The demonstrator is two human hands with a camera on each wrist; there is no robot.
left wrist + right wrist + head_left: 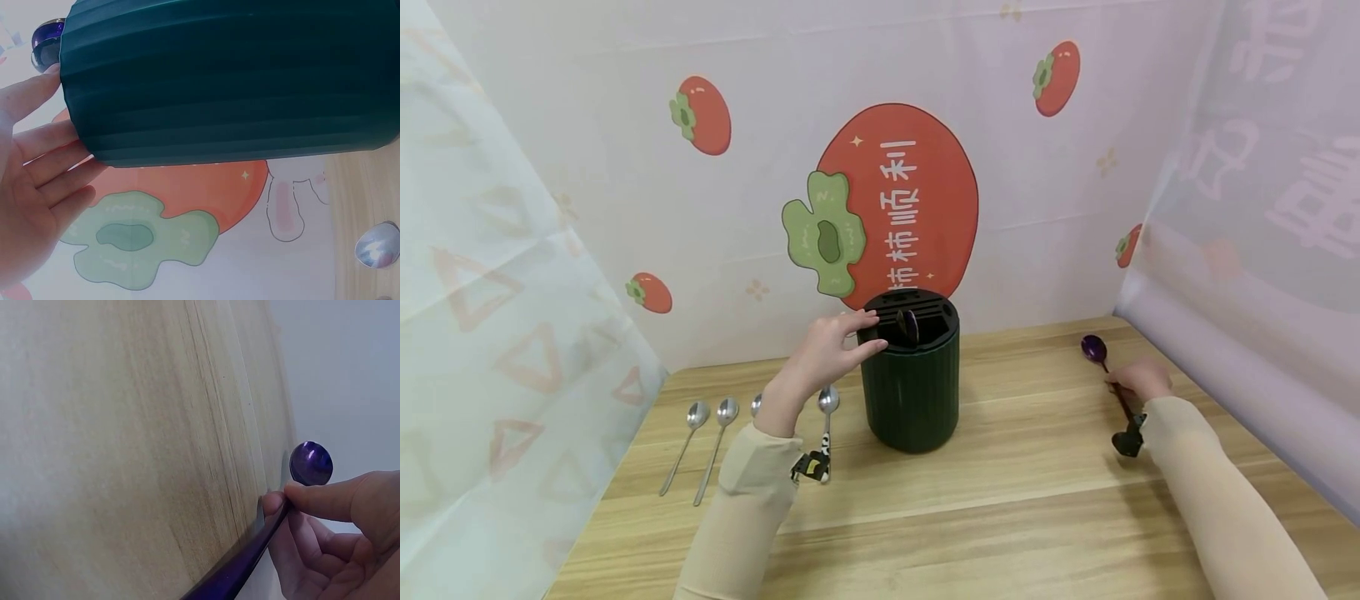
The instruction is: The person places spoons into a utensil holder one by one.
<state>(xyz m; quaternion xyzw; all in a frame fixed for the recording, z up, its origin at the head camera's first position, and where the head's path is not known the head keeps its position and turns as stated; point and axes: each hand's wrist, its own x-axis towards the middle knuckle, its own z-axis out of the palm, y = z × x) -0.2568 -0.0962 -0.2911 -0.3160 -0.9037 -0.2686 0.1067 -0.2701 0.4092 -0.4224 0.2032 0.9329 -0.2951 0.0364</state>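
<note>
Near the table's right side my right hand (1141,380) pinches the thin handle of a shiny purple spoon (1094,348) between thumb and fingertips. In the right wrist view its purple bowl (311,464) shows beyond the fingers. My left hand (829,354) touches the rim of a dark green ribbed utensil holder (912,400) with a black slotted top. Its fingers are extended against the holder's upper end in the left wrist view. Dark shiny spoon bowls (907,326) stick up from the holder's opening, and one shows purple (50,30) in the left wrist view.
Several silver spoons (727,410) lie in a row on the wooden table (985,517) at left, one partly hidden behind my left wrist. One spoon (828,400) has a black-and-white patterned handle. Printed cloth (760,208) hangs behind the table and along both sides.
</note>
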